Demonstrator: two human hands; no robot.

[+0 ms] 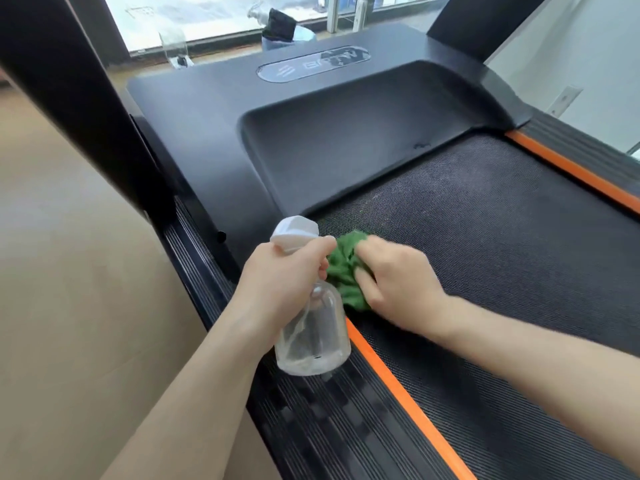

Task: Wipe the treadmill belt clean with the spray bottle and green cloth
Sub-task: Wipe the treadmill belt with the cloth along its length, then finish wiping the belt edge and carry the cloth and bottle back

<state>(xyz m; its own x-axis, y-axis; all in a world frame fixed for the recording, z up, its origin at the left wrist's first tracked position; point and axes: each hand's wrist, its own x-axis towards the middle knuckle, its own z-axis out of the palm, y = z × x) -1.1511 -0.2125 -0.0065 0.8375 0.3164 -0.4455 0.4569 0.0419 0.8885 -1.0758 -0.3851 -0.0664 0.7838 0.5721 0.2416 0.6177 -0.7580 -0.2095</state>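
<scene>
Two bare hands work near the front left corner of the treadmill belt. The left hand is wrapped around the neck of a clear spray bottle with a white trigger head, a finger curled over the trigger; the bottle hangs tilted above the ribbed black side rail, just outside the orange stripe. The right hand is closed on a bunched green cloth, pressing it onto the belt at its left edge, close to the black motor cover. Bottle and cloth sit just beside each other.
</scene>
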